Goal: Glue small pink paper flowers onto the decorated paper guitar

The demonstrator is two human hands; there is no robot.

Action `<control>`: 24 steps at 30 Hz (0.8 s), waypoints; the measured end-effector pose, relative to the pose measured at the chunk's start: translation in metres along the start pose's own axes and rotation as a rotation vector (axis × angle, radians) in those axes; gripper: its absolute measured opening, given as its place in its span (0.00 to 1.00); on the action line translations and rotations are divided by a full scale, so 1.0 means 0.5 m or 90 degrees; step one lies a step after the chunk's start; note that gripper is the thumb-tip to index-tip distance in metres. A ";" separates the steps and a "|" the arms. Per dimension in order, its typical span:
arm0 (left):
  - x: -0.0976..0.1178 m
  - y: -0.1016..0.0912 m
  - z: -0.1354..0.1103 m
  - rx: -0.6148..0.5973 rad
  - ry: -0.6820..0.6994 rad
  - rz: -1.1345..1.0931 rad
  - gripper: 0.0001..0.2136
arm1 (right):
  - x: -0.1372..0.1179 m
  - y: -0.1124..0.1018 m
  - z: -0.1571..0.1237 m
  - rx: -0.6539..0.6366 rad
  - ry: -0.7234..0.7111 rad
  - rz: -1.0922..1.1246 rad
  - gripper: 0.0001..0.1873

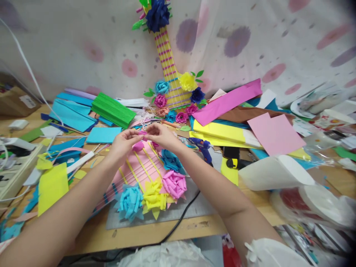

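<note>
My left hand (124,142) and my right hand (161,135) meet over the table, fingertips pinched together on a small pink paper piece (142,133). Just under them lies a pink paper guitar (139,167) with yellow strings. Paper flowers sit on its near end: a light blue one (130,201), a yellow one (152,196), a pink one (174,183) and a darker blue one (170,160). A second, finished paper guitar (169,63) with flowers leans upright against the cloth-covered wall behind.
Coloured paper sheets lie all around: green (112,109), blue (72,113), magenta (226,102), pink (275,134), yellow (52,185). A blue glue gun (202,145) rests right of my hands, its black cable (178,222) running off the front edge. Plastic bags (306,200) crowd the right.
</note>
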State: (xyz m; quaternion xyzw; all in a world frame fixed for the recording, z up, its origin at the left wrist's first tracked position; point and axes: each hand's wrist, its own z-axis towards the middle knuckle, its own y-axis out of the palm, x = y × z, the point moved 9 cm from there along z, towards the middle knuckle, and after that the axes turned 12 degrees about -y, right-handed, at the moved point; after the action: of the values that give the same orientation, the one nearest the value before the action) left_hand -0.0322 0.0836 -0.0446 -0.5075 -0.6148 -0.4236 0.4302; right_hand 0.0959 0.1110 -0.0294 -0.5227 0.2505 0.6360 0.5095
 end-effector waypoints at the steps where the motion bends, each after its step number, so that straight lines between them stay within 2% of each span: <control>1: -0.003 -0.007 -0.001 0.004 0.004 -0.007 0.16 | -0.001 0.010 0.006 -0.012 0.003 0.001 0.11; 7: -0.023 -0.033 0.002 0.006 -0.002 -0.036 0.17 | -0.013 0.034 0.018 -0.063 -0.014 -0.087 0.07; 12: -0.028 -0.038 0.003 -0.007 -0.047 0.025 0.19 | -0.009 0.048 0.026 -0.131 -0.011 -0.169 0.04; 15: -0.030 -0.057 0.009 0.019 -0.067 0.115 0.20 | -0.011 0.056 0.033 -0.218 0.006 -0.279 0.08; 18: -0.040 -0.076 0.024 0.045 -0.070 0.251 0.15 | -0.015 0.076 0.040 -0.342 0.005 -0.403 0.13; 21: -0.043 -0.080 0.042 0.048 -0.035 0.393 0.13 | -0.014 0.102 0.050 -0.443 -0.022 -0.522 0.15; 24: -0.041 -0.074 0.054 0.042 -0.022 0.494 0.14 | -0.007 0.122 0.058 -0.501 -0.043 -0.612 0.15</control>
State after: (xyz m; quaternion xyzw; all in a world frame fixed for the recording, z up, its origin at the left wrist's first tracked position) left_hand -0.0690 0.0994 -0.0745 -0.6952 -0.3975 -0.2005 0.5643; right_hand 0.0281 0.1126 -0.0296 -0.7051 -0.2823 0.3967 0.5156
